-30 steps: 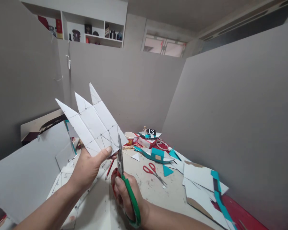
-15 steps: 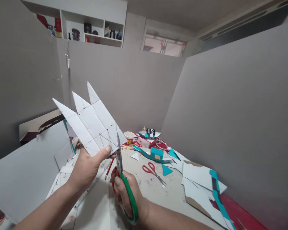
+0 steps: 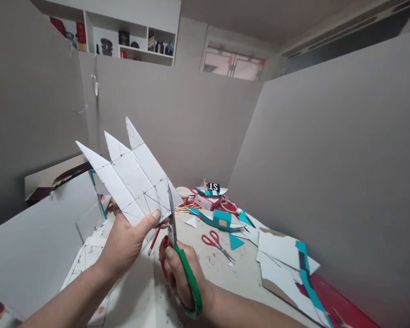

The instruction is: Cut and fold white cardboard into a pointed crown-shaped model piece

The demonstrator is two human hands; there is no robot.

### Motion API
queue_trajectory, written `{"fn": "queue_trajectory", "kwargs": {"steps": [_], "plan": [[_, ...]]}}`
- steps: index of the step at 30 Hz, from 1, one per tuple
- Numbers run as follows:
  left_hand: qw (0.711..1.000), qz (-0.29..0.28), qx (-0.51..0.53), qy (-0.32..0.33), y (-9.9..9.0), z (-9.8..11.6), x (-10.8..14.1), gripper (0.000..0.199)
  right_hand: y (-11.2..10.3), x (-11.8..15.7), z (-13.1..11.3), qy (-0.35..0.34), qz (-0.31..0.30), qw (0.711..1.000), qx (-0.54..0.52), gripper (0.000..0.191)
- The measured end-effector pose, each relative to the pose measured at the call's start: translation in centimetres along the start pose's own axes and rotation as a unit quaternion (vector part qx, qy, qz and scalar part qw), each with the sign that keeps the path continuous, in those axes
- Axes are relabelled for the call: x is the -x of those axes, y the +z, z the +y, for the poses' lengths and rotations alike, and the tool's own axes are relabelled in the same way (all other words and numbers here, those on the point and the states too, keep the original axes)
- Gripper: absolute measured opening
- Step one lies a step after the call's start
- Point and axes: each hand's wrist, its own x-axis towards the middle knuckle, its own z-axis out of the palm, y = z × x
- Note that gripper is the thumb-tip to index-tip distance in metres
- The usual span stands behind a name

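Note:
A white board [image 3: 126, 171] with pencil lines and three pointed ends is held up by my left hand [image 3: 128, 237], its thumb on the lower front face. My right hand [image 3: 184, 269] is closed around the green and red handles of large scissors [image 3: 191, 282]. Their metal blades point upward and lie across the board's lower right edge, beside the pointed flap there. Some fingers of my left hand are hidden behind the board.
Red-handled scissors [image 3: 214, 241], a teal triangle [image 3: 236, 241] and a teal-and-white model boat [image 3: 218, 221] lie on the table [image 3: 222, 282]. Behind are a paper cup [image 3: 182, 193] and another boat [image 3: 210, 190]. Cut white boards [image 3: 280, 269] lie right; a large white panel [image 3: 34, 246] stands left.
The board and both hands have shifted slightly right in view. The scissors have moved a little right with my right hand, their blades still at the board's edge.

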Motion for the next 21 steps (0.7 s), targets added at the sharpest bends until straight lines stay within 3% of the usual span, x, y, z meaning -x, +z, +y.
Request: {"fn": "queue_trajectory", "kwargs": {"steps": [7, 21], "plan": [[0.999, -0.024, -0.031, 0.004, -0.2, -0.1, 0.1, 0.032, -0.3, -0.3, 0.8, -0.011, -0.006, 1.000, 0.006, 0.053], [0.996, -0.052, -0.070, -0.004, -0.4, -0.5, 0.2, 0.026, -0.1, -0.3, -0.8, 0.006, -0.002, 1.000, -0.019, 0.053]]}}
